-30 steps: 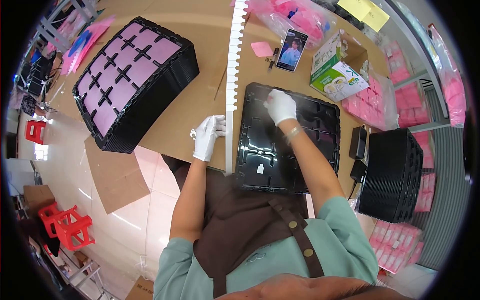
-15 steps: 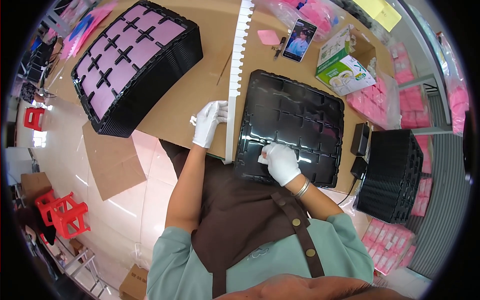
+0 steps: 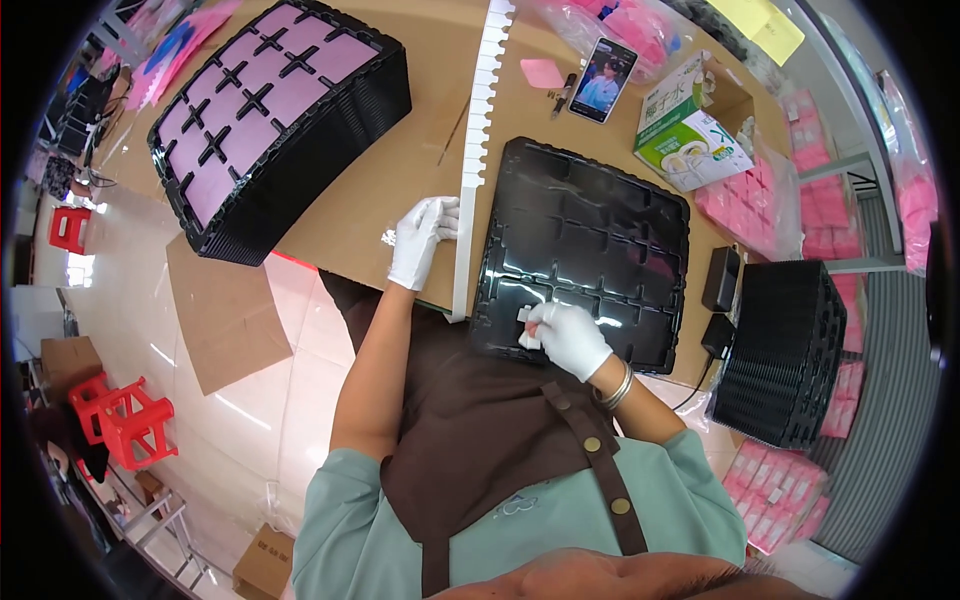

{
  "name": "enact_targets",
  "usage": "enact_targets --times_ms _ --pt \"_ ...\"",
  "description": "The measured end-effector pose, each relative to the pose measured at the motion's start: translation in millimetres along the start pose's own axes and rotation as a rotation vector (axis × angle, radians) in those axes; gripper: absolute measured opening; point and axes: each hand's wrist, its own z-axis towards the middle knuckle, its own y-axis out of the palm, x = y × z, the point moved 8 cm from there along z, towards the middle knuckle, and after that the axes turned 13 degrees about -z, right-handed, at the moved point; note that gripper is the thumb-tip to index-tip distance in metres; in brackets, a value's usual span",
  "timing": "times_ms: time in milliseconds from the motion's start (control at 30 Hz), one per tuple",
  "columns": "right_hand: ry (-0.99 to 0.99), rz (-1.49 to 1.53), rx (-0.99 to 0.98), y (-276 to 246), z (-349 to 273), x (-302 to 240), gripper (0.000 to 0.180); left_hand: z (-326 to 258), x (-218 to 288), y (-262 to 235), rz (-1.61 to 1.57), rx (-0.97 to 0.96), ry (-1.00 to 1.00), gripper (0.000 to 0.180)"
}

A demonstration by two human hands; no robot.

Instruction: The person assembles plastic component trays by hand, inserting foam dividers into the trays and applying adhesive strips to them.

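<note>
My right hand [image 3: 570,341], in a white glove with bare fingertips, is over the near left part of a black plastic tray [image 3: 620,250] with a grid of cells. Its thumb and fingers pinch a small white piece [image 3: 530,341]. Just beyond it, another small white piece [image 3: 523,314] shows at the tray surface. My left hand [image 3: 424,242], also gloved, rests on the brown board by a long white notched strip [image 3: 466,230]. Its fingers are bent together; whatever they hold is hidden. Beside that palm lie tiny white bits [image 3: 389,237].
A tall stack of black trays [image 3: 290,150] with pink sheets on top stands at far left. Another black tray stack [image 3: 780,350] is at right. Beyond the tray are a phone [image 3: 603,80], a green-white carton [image 3: 690,130] and pink bagged packs [image 3: 745,205].
My right hand has shifted slightly nearer and to the right. White pieces that were mostly hidden by its fingers now show. My left hand has barely moved.
</note>
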Motion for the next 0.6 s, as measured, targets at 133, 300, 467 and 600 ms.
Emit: enact_targets --times_ms 133,300,467,600 --pt "0.111 -0.123 0.114 -15 12 1 0.011 0 -1 -3 0.019 0.013 0.008 0.031" --pt "0.104 -0.166 0.001 -2 16 -2 0.014 -1 -3 -4 -0.014 0.006 -0.001 0.030" --pt "0.121 -0.237 0.095 -5 16 -7 0.015 -2 -5 -4 -0.011 0.002 0.003 0.030" --pt "0.036 -0.286 0.092 1 9 -10 0.014 -1 -3 -2 0.001 0.004 0.003 0.030"
